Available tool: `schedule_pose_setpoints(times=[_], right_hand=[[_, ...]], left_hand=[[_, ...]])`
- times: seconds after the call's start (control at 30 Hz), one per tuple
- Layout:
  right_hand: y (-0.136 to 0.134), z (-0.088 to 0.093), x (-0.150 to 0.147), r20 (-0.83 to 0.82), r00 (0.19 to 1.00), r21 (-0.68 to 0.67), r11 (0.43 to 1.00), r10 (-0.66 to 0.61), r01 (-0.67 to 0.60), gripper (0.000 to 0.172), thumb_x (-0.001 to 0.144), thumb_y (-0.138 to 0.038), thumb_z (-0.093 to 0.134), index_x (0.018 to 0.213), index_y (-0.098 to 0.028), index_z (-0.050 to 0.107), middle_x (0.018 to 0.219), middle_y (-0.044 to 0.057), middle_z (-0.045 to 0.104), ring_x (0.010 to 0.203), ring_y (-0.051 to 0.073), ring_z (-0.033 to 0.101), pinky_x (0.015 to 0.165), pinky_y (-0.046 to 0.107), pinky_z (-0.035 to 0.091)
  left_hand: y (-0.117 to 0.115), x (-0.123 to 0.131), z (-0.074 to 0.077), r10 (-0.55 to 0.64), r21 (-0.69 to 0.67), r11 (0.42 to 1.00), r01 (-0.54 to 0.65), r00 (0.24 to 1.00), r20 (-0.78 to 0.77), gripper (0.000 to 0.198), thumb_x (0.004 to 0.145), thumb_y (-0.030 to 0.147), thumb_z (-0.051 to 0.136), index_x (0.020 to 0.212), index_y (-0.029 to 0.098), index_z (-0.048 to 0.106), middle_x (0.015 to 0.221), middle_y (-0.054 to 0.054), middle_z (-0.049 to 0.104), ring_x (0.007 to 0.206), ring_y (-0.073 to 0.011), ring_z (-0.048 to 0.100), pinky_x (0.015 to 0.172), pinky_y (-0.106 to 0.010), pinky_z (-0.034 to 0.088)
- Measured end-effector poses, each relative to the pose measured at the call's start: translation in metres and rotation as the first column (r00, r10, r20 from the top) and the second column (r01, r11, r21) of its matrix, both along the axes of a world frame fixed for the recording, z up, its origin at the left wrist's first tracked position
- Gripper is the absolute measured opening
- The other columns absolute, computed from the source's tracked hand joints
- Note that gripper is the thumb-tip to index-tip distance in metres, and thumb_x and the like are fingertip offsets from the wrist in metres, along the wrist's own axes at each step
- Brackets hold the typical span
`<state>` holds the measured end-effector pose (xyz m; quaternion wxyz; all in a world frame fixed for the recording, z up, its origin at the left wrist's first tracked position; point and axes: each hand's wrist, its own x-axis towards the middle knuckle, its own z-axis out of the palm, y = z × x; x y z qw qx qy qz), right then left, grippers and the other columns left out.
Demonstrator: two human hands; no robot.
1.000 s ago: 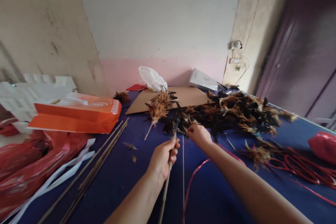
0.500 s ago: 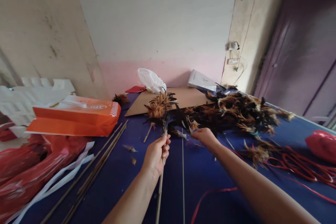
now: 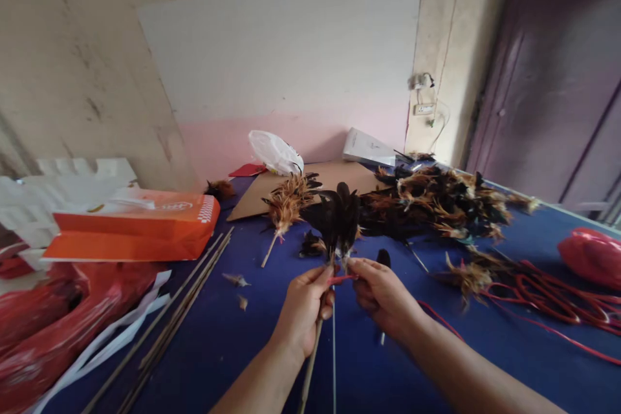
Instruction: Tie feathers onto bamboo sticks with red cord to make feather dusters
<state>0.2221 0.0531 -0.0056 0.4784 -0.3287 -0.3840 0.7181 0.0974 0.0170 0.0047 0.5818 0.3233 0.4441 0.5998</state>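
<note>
My left hand (image 3: 305, 307) is closed around a thin wooden stick (image 3: 310, 372), just below a tuft of black feathers (image 3: 334, 213) at its top end. Beside it, my right hand (image 3: 383, 297) pinches the pale base of a feather against the tuft. Between both hands runs a short stretch of red string (image 3: 342, 279), which continues from behind the right hand to the right. A finished-looking brown feather duster head (image 3: 287, 200) on a short stick lies just beyond. Near my right hand lies a loose black feather (image 3: 383, 257).
A large heap of brown and black feathers (image 3: 436, 197) covers the back right. Coiled red cord (image 3: 548, 294) and a red bundle (image 3: 589, 259) lie at right. Left are bare sticks (image 3: 179, 317), an orange bag (image 3: 130, 233) and red plastic (image 3: 82, 317). Cardboard (image 3: 247, 197) lies behind.
My right hand has moved left and nearer, bringing a feather to the stick's top. The stick in my left hand has shifted right, and the red string is now stretched between my hands.
</note>
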Motion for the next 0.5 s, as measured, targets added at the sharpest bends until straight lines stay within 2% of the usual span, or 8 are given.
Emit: schedule_pose_setpoints(times=[0.2,0.33,0.5], right_hand=[[-0.0098,0.0038,-0.0053,0.081,0.997,0.011,1.0,0.013,-0.014,0.031,0.061,-0.041,0.066,0.064,-0.017,0.047,0.038,-0.013,0.026,0.033,0.001,0.014,0.034,0.018,0.009],[-0.0108,0.0061,-0.0041,0.161,0.987,0.036,0.999,0.022,-0.028,0.031,0.062,-0.042,0.064,0.06,-0.017,0.046,0.035,-0.012,0.026,0.032,0.001,0.015,0.034,0.019,0.009],[-0.0094,0.005,-0.0044,0.237,0.972,0.056,0.998,-0.008,-0.005,0.028,0.063,-0.041,0.062,0.063,-0.017,0.048,0.035,-0.012,0.029,0.031,0.002,0.017,0.033,0.019,0.012]], left_hand=[[-0.0035,0.0052,-0.0012,-0.005,0.037,0.999,0.011,0.988,-0.154,0.028,0.064,0.037,0.069,0.071,0.011,0.064,0.046,0.004,0.044,0.038,-0.0033,0.032,0.033,-0.014,0.018],[-0.0046,0.0072,-0.0035,0.005,0.034,0.999,0.001,0.986,-0.169,0.036,0.068,0.047,0.063,0.063,0.012,0.057,0.041,0.005,0.039,0.036,-0.0035,0.029,0.033,-0.015,0.017],[-0.0059,0.0069,-0.0028,-0.025,0.036,0.999,0.032,0.981,-0.194,0.036,0.069,0.048,0.062,0.067,0.012,0.058,0.043,0.006,0.038,0.037,-0.0035,0.029,0.033,-0.015,0.017]])
